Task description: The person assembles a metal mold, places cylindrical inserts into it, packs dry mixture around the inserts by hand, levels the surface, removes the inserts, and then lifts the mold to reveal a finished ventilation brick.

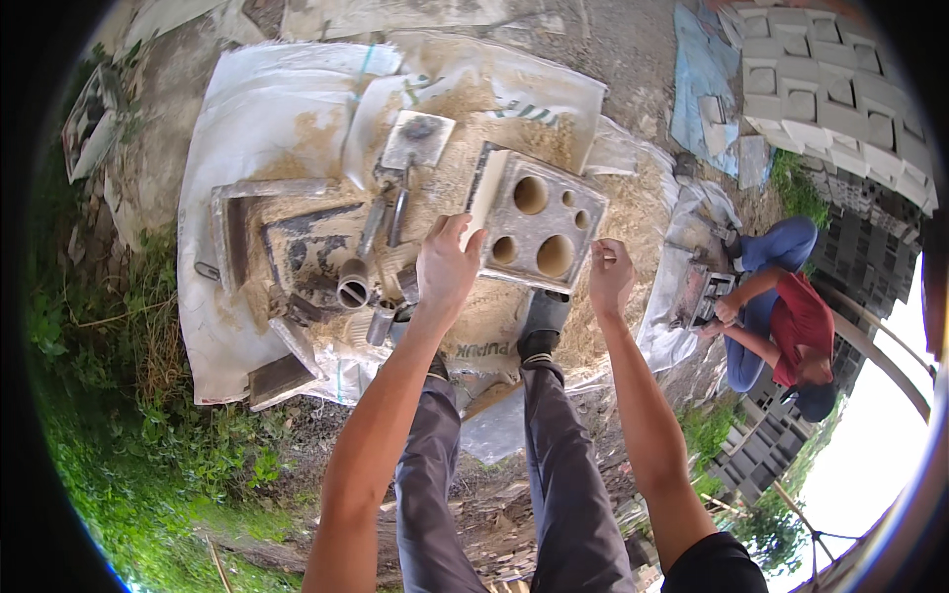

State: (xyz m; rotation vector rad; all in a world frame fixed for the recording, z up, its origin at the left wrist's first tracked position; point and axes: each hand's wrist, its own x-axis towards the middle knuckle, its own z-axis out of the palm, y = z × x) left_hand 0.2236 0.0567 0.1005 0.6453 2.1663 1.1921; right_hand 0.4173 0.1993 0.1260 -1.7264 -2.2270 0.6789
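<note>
A square block with several round holes of different sizes (522,203) lies in front of me on sandy sacks, its top grey and dusty. A pale flat strip (482,198) runs along its left side. My left hand (447,267) is beside that side, fingers stretched with the thumb apart, and its fingertips are close to the strip; whether they touch is unclear. By the block's lower right corner, my right hand (611,277) has its fingers curled together. Anything inside them is hidden. Below the block is my dark boot (543,318).
Metal tubes (353,287), an angled frame (229,232) and a square plate (417,138) lie left of the block. At right, a person in a red shirt (803,321) crouches, hands on a mould-like frame (714,294). Pale blocks (820,84) are stacked at far right.
</note>
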